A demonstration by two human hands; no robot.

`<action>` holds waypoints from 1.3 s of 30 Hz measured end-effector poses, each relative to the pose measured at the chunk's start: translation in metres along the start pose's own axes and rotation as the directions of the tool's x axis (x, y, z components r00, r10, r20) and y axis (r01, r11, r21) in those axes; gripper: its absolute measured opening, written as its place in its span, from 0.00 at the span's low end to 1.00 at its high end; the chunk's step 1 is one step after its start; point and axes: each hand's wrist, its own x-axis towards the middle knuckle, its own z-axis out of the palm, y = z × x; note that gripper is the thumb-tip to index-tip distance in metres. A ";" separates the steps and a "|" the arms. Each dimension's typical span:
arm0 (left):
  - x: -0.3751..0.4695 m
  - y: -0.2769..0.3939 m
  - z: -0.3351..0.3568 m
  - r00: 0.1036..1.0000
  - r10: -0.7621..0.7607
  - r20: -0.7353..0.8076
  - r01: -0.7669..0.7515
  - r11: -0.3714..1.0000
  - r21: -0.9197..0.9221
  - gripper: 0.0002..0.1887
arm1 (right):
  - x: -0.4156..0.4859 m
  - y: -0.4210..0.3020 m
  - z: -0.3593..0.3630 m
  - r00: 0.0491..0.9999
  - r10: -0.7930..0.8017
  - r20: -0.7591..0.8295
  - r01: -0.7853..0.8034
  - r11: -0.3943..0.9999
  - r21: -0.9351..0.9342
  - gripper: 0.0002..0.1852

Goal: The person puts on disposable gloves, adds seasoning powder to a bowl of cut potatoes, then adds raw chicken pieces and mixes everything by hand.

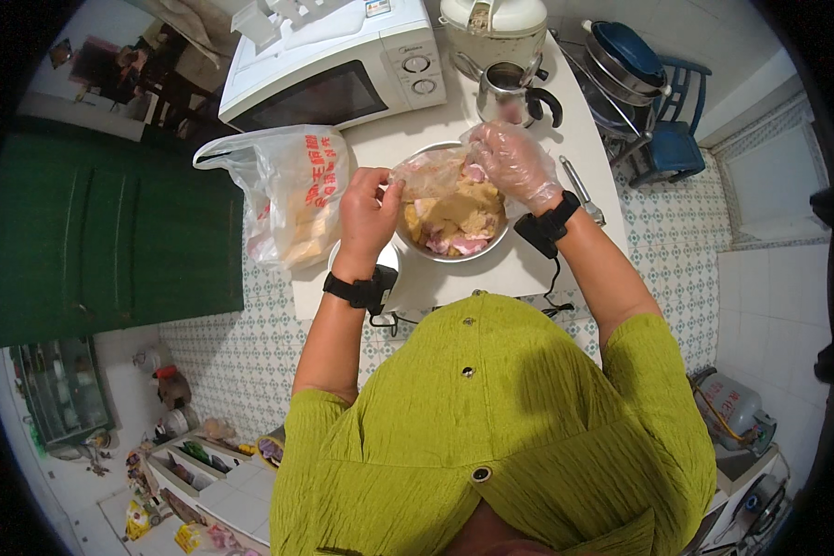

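Observation:
A metal bowl (452, 260) stands on the white table before me. Pieces of raw meat (469, 244) lie in it, partly covered by a tan powder (476, 208). Over the bowl's far left part a clear plastic packet (427, 175) is stretched, smeared inside with some residue. My left hand (370, 212) is bare and pinches the packet's left end. A thin clear plastic glove covers my right hand (514, 161), whose fingers are closed at the packet's other end. Under my left wrist, a white round container (393, 258) is partly hidden.
A translucent plastic bag (285, 194) with red writing stands left of the bowl. Behind are a white Midea microwave (333, 76), a steel kettle (500, 90) and a rice cooker (497, 35). A metal-handled utensil (578, 182) lies near the right table edge (615, 187).

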 end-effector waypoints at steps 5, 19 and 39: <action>-0.008 0.004 0.005 0.960 0.252 -0.123 -0.246 0.967 0.060 0.05 | -0.003 -0.011 0.000 0.996 -0.066 -0.066 0.061 0.995 -0.072 0.07; -0.017 -0.014 0.029 0.954 0.110 -0.280 -0.071 0.987 0.144 0.07 | -0.022 -0.056 -0.007 0.973 0.033 0.228 -0.001 0.990 -0.141 0.25; -0.027 -0.044 0.039 0.959 -0.127 -0.252 0.144 0.988 0.050 0.13 | -0.030 -0.035 0.006 0.973 0.095 0.212 -0.095 0.995 -0.013 0.29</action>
